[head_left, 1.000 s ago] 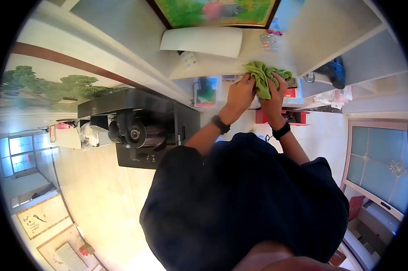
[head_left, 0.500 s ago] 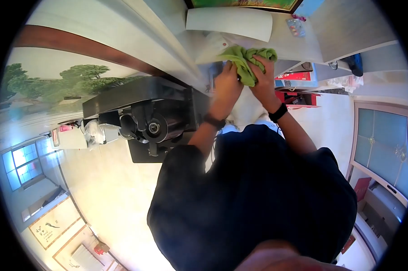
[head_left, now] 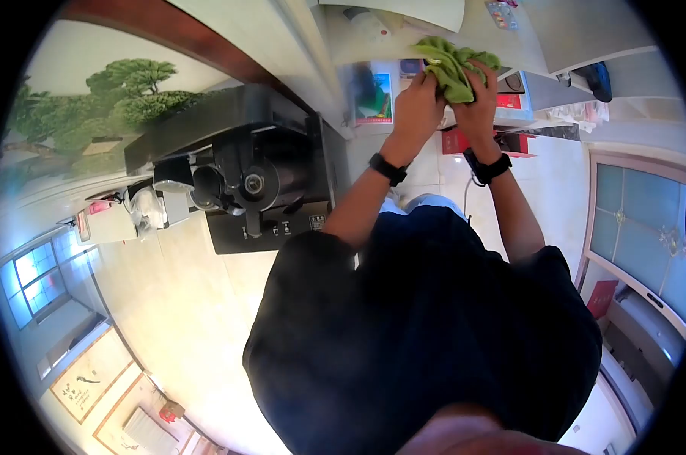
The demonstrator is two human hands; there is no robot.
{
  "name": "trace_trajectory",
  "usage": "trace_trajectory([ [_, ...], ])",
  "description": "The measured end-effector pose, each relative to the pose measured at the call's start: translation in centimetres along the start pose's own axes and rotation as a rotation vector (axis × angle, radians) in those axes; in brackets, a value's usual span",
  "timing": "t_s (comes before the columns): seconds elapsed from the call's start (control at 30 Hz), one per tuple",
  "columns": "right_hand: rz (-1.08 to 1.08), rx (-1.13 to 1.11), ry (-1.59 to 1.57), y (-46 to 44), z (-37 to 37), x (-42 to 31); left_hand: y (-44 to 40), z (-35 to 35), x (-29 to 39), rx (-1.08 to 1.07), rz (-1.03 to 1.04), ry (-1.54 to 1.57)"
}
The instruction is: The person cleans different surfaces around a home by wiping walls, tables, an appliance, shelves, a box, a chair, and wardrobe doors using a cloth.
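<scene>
A crumpled green cloth (head_left: 454, 70) is bunched between my two hands at the top of the view, just in front of the pale shelf edge. My left hand (head_left: 418, 114) grips its left side, with the fingers curled into the folds. On the right, my right hand (head_left: 476, 105) has its fingers wrapped over the other part of the cloth. Both wrists carry dark bands. Part of each hand's fingertips is hidden by the fabric.
To the left stands a black range hood (head_left: 199, 121) with a black panel (head_left: 263, 231). Beyond the hands is a pale shelf (head_left: 404, 38) holding a blister pack (head_left: 502, 14). Below are a colourful picture (head_left: 373, 98) and red boxes (head_left: 455, 142). A glass-paned cabinet (head_left: 635, 220) is at right.
Both hands and the green cloth have shifted up and to the right in view. The camera view has also moved, showing more of the space below the shelf. The grip stays.
</scene>
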State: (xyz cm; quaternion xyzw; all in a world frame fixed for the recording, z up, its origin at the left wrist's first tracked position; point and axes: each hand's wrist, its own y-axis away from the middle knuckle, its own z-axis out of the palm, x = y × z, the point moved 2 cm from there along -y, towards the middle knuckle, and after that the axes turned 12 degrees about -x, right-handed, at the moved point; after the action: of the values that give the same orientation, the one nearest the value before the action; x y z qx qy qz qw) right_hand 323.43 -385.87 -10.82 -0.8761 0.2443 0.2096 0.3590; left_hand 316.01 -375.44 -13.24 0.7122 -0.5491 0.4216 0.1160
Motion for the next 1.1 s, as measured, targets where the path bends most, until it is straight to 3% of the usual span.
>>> trace_trajectory([
  [0.13, 0.052, -0.153, -0.292, 4.8, 0.8, -1.5, 6.3, -1.4, -1.0, -0.116, -0.058, 0.098],
  [0.33, 0.397, -0.449, -0.63, 16.6, 2.3, -2.8, 17.7, -1.7, 0.5, -0.255, -0.267, 0.429],
  [0.37, 0.485, -0.508, -0.751, 18.9, 3.4, -2.6, 19.6, -1.7, 0.5, -0.262, -0.295, 0.411],
  [0.5, 0.48, -0.656, -0.794, 23.1, 5.5, -6.5, 26.6, -3.3, -0.4, -0.284, -0.476, 0.349],
  [0.6, 0.415, -0.724, -0.762, 23.7, 6.9, -11.4, 30.2, -6.4, -1.1, -0.277, -0.475, 0.28],
  [0.7, 0.18, -0.783, -0.655, 24.0, 9.3, -15.2, 33.1, -8.6, -3.3, -0.298, -0.405, 0.173],
  [0.77, 0.261, -0.827, -0.57, 26.0, 13.3, -16.7, 34.5, -10.3, -4.9, -0.308, -0.322, 0.023],
  [0.83, 0.305, -0.867, -0.481, 27.2, 16.3, -19.0, 36.8, -11.8, -8.0, -0.357, -0.409, 0.02],
  [1.0, 0.168, -0.903, -0.211, 29.3, 24.0, -25.9, 42.8, -17.2, -15.6, -0.31, -0.398, 0.039],
  [1.1, 0.231, -0.811, -0.171, 30.3, 29.2, -30.3, 44.7, -21.8, -19.0, -0.284, -0.455, -0.018],
])
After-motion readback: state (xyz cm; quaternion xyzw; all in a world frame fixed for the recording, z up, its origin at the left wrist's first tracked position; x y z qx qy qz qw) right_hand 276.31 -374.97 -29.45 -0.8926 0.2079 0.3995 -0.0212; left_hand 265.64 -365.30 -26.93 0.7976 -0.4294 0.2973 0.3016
